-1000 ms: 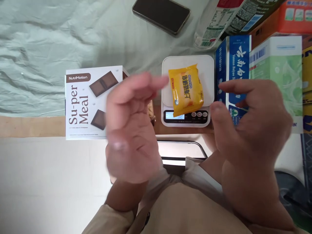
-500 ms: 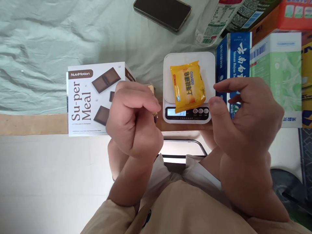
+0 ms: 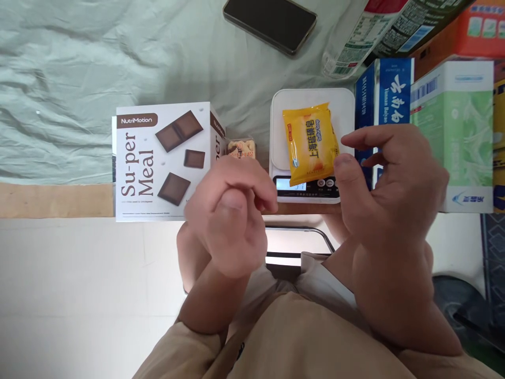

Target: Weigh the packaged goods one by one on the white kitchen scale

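A yellow packet of sulfur soap lies slightly tilted on a white kitchen scale, covering part of its lit display. Close to the packet's right edge is my right hand, thumb and index finger apart with nothing between them. My left hand is curled into a loose fist, thumb over the bent fingers, and nothing shows in it. Behind that hand stands a white Su-per Meal box with chocolate pieces printed on it. A small wrapped snack sits beside the box, partly hidden by my left hand.
A dark phone lies on the green cloth at the back. To the right stand a clear bottle, a blue Yunnan Baiyao box, a green-and-white box and an orange package. The wooden table edge runs along the front.
My left hand has turned, showing its thumb, and moved slightly right and down, uncovering the wrapped snack. My right hand has shifted a little left toward the soap packet. The view has shifted slightly.
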### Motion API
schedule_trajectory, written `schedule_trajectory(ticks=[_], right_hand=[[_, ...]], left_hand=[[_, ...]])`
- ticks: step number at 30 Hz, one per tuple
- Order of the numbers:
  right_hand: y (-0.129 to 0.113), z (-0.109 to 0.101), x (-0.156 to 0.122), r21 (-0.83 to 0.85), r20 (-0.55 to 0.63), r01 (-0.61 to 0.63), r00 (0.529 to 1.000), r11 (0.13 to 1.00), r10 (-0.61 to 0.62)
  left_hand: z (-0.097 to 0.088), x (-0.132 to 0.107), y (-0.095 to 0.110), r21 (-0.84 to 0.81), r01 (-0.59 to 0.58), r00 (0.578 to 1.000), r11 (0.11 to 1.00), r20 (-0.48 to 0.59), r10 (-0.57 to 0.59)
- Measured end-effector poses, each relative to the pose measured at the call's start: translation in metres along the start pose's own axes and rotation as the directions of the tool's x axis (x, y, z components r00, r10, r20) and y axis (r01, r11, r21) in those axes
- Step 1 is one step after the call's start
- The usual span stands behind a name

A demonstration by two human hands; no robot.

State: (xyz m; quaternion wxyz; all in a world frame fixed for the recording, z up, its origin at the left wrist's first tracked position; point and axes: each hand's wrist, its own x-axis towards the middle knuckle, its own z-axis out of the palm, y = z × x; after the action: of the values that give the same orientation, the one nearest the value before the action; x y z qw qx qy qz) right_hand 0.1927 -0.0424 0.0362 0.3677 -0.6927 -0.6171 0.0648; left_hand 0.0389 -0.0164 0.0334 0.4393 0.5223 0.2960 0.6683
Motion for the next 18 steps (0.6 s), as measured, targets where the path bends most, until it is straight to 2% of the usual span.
schedule_trajectory(ticks=[2, 9, 13, 18], right_hand=[[0.002, 0.003, 0.002, 0.014, -0.016, -0.025, 1.000, 1.000, 0.025], [0.002, 0.017, 0.007, 0.014, 0.047, -0.099, 0.994, 0.995, 0.098], [0.000, 0.021, 0.008, 0.000, 0.029, -0.059, 0.998, 0.998, 0.059], [0.004, 0.021, 0.011, -0.040, -0.023, -0.091, 0.996, 0.995, 0.090]], left_hand=[[0.001, 0.000, -0.001, -0.025, 0.022, 0.999, 0.999, 0.039, -0.021], [0.000, 0.000, -0.003, -0.009, 0.064, 0.998, 0.998, 0.010, -0.064], [-0.001, -0.004, 0.004, -0.007, 0.161, 0.981, 0.987, 0.112, -0.159], [0.013, -0.020, 0.012, -0.050, 0.325, 0.918, 0.944, 0.254, -0.303]])
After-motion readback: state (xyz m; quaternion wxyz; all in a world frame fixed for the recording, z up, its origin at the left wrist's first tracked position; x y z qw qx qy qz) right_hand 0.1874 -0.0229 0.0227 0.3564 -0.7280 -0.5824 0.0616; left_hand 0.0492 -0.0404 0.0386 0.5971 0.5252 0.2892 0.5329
